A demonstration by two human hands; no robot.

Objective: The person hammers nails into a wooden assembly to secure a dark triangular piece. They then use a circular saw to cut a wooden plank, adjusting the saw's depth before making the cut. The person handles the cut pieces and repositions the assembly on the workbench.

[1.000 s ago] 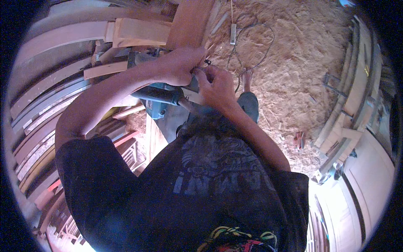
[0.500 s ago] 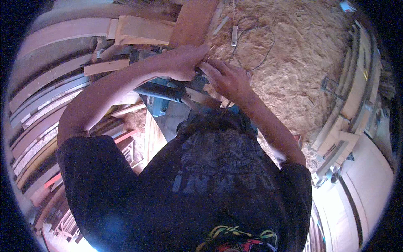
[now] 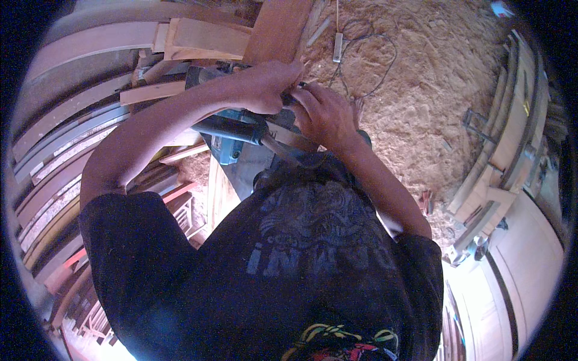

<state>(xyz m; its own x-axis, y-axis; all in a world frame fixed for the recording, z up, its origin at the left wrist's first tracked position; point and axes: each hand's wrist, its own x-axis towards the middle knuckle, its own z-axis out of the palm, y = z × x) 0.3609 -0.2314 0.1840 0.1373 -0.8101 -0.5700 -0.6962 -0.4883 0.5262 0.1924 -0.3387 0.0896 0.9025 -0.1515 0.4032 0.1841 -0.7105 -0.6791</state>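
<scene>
A teal and black power tool [image 3: 226, 147] with a thick black tube stands right in front of my body, partly covered by my arms and dark shirt. My left hand [image 3: 274, 90] is closed over its far side, the fingertips turned away from view. Close beside it, my right hand [image 3: 328, 117] has its fingers bent around a small dark part between the two hands. What either hand grips is too hidden to name. A light brown strip [image 3: 292, 137] lies just below the hands, against the tool.
Sawdust [image 3: 427, 102] covers the floor ahead and to the right. A power strip [image 3: 338, 48] and a looped dark cable [image 3: 394, 63] lie on it. A broad brown board [image 3: 277, 30] stands beyond my left hand. Stacked timber [image 3: 66, 126] fills the left; wooden frames with clamps [image 3: 506, 138] stand right.
My right hand has shifted slightly, its fingers curling a little differently beside my left hand. The right forearm has moved slightly inward. My left hand stays nearly in place.
</scene>
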